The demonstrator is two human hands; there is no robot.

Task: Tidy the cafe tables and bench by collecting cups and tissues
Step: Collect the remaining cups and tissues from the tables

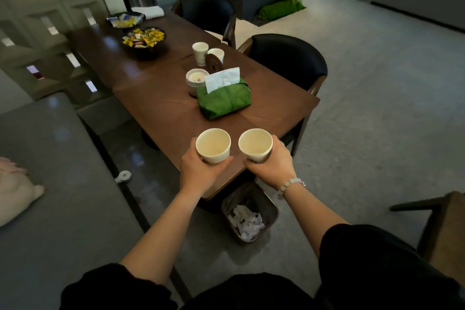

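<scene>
I see my left hand with its grip wrapped around a pale, empty round paper cup, and my right hand closed the same way on a second pale paper cup, both upright, side by side above the near end of the dark brown wooden counter. Farther along stand two more white paper cups, just beyond a green fabric tissue holder. Below the near edge sits a dark waste bin holding crumpled white tissues.
</scene>
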